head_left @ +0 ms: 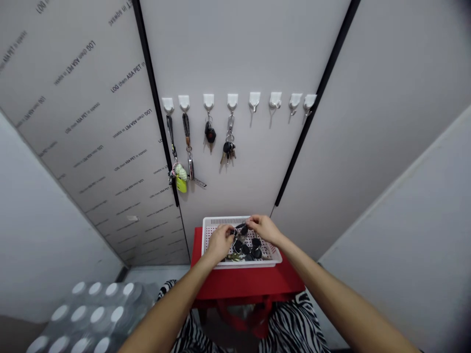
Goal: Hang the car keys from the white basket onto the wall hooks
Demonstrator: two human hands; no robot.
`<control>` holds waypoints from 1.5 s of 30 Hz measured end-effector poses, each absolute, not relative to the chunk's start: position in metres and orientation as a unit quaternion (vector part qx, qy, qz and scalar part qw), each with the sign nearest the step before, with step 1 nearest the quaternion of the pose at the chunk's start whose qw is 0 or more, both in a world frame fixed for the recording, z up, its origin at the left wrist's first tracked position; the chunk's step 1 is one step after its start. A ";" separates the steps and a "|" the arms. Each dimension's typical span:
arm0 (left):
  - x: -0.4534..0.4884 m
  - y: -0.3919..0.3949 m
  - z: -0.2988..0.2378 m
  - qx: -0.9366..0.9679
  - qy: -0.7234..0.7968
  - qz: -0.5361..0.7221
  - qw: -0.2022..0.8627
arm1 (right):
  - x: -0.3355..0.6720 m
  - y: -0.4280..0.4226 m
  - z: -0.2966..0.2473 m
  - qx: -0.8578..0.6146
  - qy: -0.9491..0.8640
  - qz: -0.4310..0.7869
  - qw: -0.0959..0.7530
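Left hand [220, 243] and right hand [264, 229] at a white basket [241, 221] of keys [253, 246]

Both hands pinch narrow on a black key fob [241, 229] above the basket, which stands on the red counter [250, 283]. Hanging keys [228, 149] are on white wall hooks [253, 100].

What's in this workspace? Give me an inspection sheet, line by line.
Surface: red table holding a white basket.
Job's things: black-fobbed keys in the basket; hanging keys on white hooks.
Clutter: wrapped bottles, lower left.
Hands: left hand and right hand over the basket, both at a black fob.
Cables: nothing seen.
Surroundings: grey panelled wall; zebra-print trousers.
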State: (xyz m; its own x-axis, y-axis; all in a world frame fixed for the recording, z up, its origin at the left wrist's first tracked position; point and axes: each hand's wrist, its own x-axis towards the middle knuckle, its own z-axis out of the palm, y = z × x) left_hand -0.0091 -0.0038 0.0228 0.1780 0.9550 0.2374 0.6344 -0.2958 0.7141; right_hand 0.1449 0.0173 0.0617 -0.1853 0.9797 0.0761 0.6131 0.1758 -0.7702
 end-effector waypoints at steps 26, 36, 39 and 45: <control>0.032 0.081 0.251 0.588 0.417 0.621 0.308 | 0.129 0.082 0.295 -0.450 -0.622 0.227 0.599; 0.037 0.093 0.266 0.593 0.492 0.582 0.261 | 0.126 0.111 0.307 -0.572 -0.606 0.046 0.550; 0.036 0.093 0.259 0.597 0.505 0.566 0.260 | 0.126 0.117 0.301 -0.582 -0.612 0.028 0.534; 0.032 0.093 0.242 0.608 0.503 0.549 0.275 | 0.130 0.111 0.291 -0.570 -0.618 0.019 0.542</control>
